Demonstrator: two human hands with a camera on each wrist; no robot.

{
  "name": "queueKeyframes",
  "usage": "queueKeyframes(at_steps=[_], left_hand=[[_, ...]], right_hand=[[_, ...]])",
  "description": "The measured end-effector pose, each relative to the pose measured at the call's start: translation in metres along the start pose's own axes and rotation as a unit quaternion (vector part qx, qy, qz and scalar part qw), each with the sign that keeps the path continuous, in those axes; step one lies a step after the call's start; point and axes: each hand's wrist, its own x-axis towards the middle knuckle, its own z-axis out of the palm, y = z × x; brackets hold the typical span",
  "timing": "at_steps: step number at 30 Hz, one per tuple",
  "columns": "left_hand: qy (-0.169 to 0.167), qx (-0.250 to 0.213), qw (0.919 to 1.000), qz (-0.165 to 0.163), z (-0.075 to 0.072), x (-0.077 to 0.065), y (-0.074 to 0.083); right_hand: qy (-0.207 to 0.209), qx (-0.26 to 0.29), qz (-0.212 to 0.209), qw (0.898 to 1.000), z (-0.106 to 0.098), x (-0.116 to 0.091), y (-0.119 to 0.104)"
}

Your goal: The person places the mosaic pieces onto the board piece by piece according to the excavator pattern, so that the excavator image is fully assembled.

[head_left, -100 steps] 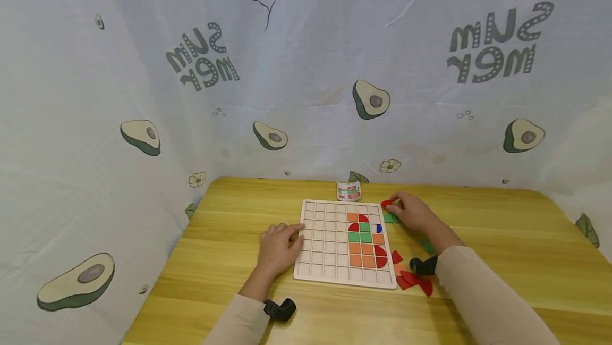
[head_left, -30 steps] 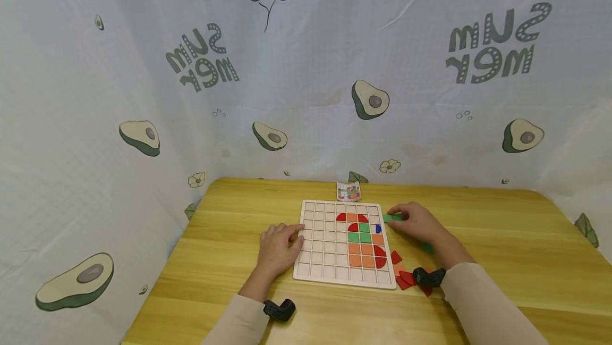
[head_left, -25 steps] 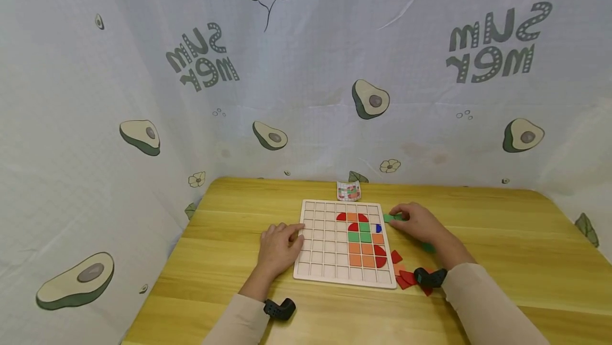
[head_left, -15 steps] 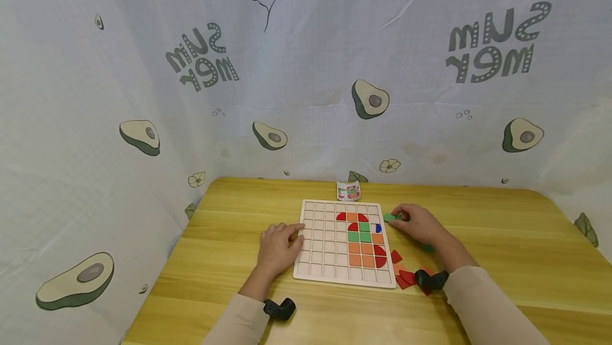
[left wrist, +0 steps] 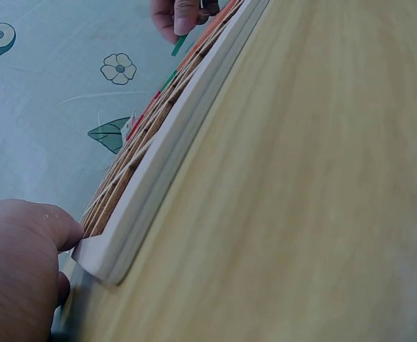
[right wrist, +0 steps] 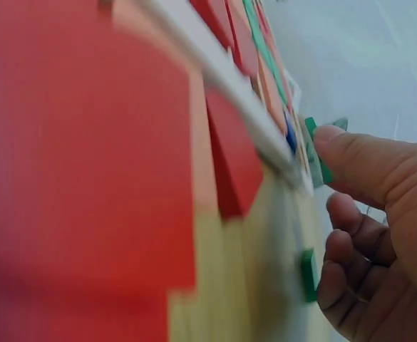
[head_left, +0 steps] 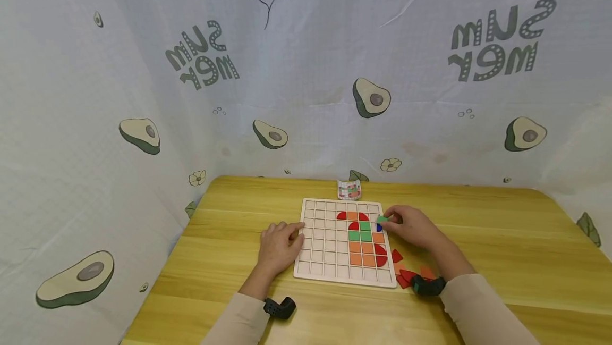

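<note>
A pale wooden grid board [head_left: 330, 277] lies on the table, with several orange, green and red tiles in its right half. My right hand [head_left: 412, 225] pinches a small green tile [head_left: 382, 219] between thumb and fingers, over the board's right edge. Just below that tile shows a blue piece [head_left: 379, 228] in a cell. In the right wrist view the held green tile [right wrist: 318, 151] stands at the thumb tip, and another green tile [right wrist: 309, 275] lies near the curled fingers. My left hand [head_left: 279, 249] rests at the board's left edge, index finger and thumb touching its rim.
Loose red tiles [head_left: 405, 277] and orange tiles lie beside the board's lower right corner, partly under my right wrist's black device [head_left: 427, 285]. A small card with a coloured grid pattern [head_left: 349, 190] stands behind the board. A printed cloth [head_left: 306, 68] hangs behind the table.
A red quarter piece has gone onto the board's upper row. My right hand has since picked up a green tile and moved left over the board's edge. The left hand has stayed still.
</note>
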Motion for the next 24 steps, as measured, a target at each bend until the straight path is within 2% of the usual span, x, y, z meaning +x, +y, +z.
queueKeyframes(at_steps=[11,19,24], left_hand=[[0.001,-0.004,1.0000,0.004,-0.002,0.000,0.001],[-0.004,-0.006,1.0000,-0.003,-0.001,0.000,0.001],[-0.006,-0.008,0.9999,-0.004,-0.001,0.000,0.001]], right_hand=[[-0.041,0.003,-0.040,0.998,0.010,-0.001,-0.037],[-0.051,0.002,-0.070,0.996,0.023,0.004,-0.051],[-0.054,0.006,-0.089,0.995,0.032,0.008,-0.052]])
